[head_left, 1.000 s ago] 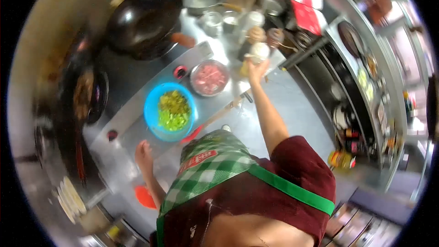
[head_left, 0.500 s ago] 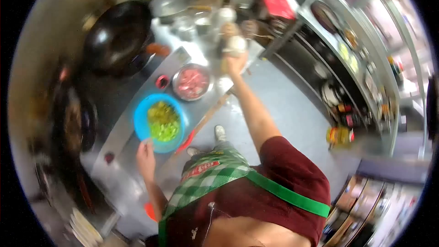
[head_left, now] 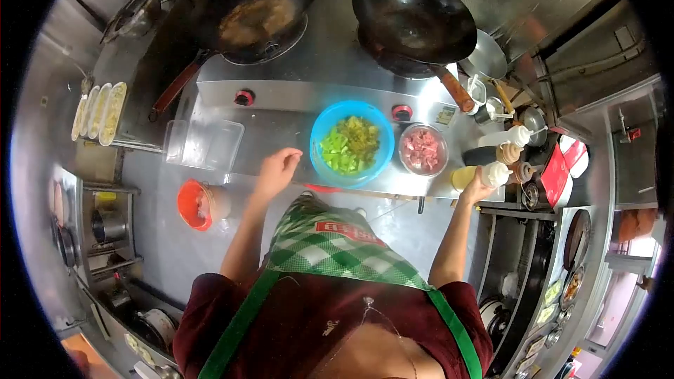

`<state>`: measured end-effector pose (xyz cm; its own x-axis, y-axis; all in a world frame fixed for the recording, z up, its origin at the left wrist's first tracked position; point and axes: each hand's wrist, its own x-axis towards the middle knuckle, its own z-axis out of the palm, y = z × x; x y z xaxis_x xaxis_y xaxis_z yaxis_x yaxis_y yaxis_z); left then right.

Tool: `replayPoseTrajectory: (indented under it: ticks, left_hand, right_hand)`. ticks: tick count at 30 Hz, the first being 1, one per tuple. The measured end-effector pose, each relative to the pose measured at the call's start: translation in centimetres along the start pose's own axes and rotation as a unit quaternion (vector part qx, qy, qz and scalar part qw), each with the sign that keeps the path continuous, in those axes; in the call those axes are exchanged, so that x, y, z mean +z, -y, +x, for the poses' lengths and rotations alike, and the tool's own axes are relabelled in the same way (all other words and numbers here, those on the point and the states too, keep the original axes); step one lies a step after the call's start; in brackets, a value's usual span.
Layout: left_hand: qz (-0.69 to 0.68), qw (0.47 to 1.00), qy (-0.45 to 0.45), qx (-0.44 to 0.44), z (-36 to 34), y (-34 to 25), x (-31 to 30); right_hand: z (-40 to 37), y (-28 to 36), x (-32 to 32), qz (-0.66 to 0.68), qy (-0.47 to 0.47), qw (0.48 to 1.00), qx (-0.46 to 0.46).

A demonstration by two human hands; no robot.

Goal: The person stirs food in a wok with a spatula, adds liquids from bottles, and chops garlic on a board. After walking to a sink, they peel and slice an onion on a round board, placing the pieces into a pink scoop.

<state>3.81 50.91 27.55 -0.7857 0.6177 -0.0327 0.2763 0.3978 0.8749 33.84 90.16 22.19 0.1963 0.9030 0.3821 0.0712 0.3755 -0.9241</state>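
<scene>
Head view: the left hand (head_left: 277,168) rests at the front edge of the steel counter (head_left: 274,133), fingers loosely curled and holding nothing that shows. Just to its right, almost touching the fingertips, stands a blue bowl (head_left: 316,137) filled with chopped green vegetables. To the left of this hand lies a clear plastic tub (head_left: 203,144), and below and to the left of it, off the counter, sits an orange pail (head_left: 191,203).

The right hand (head_left: 476,189) is closed around a squeeze bottle (head_left: 465,177) with a yellowish body and a white cap, at the right end of the counter. Just left of this hand, between it and the blue bowl, is a metal bowl (head_left: 403,142) of raw pink meat. Just above the hand stand more squeeze bottles (head_left: 511,151).

Beyond both hands, at the back of the counter, are 2 dark woks: the left wok (head_left: 256,7) holds brownish liquid, and the right wok (head_left: 414,17) looks shiny inside, its handle pointing toward the right hand.
</scene>
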Motion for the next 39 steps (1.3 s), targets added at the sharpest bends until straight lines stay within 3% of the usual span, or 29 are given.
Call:
replayPoseTrajectory:
  ticks: [4,6,8,10,12,14,18,21,24,28,31,36,38,39]
  left_hand:
    - [0.022,0.999,0.036,-0.001,0.9,-2.2,0.7]
    - [0.031,0.998,0.056,0.003,1.5,-3.0,0.9]
    - [0.030,0.997,0.077,0.007,1.9,-3.8,1.3]
    - [0.021,0.993,0.113,0.005,2.5,-4.5,1.7]
    - [-0.036,0.987,0.154,0.027,2.9,-3.1,4.1]
    - [-0.079,0.971,0.225,0.027,3.0,-3.2,6.4]
    - [-0.086,0.923,0.374,0.033,1.0,-9.4,12.9]
    - [-0.084,0.863,0.498,0.002,-2.7,-15.1,21.3]
    - [-0.110,0.808,0.576,0.052,-7.7,-18.9,32.4]
    - [-0.071,0.740,0.653,0.142,-12.7,-23.0,47.3]
    - [-0.029,0.745,0.649,0.153,-15.2,-27.7,56.0]
    - [-0.044,0.750,0.646,0.135,-13.9,-26.9,74.8]
    - [-0.031,0.791,0.605,0.088,-11.6,-25.7,83.4]
    - [0.005,0.817,0.561,0.137,-10.1,-25.8,87.3]
  right_hand:
    - [0.3,-0.5,0.0,-0.052,0.052,0.997,-0.037]
    - [-0.2,-0.4,-1.4,-0.078,0.115,0.990,-0.004]
    - [-1.6,-3.5,-4.8,-0.253,0.080,0.963,-0.038]
    - [-3.9,-3.9,-8.9,-0.252,0.055,0.966,-0.016]
    - [-6.6,-4.7,-14.2,-0.336,0.010,0.938,0.089]
    - [-10.0,-5.7,-20.4,-0.422,-0.006,0.897,0.129]
    - [-15.0,-6.1,-31.0,-0.471,-0.049,0.850,0.231]
    - [-17.6,-8.1,-38.6,-0.432,-0.097,0.824,0.353]
    - [-19.8,-9.2,-46.2,-0.433,-0.056,0.809,0.392]
    - [-25.0,-11.7,-54.8,-0.357,-0.137,0.810,0.444]
    - [-27.0,-12.6,-58.1,-0.355,-0.116,0.810,0.453]
    - [-23.3,-8.8,-56.5,-0.157,-0.178,0.818,0.524]
    - [-22.7,-8.5,-56.1,-0.116,-0.188,0.814,0.538]
    - [-22.2,-8.3,-56.0,-0.109,-0.184,0.805,0.553]
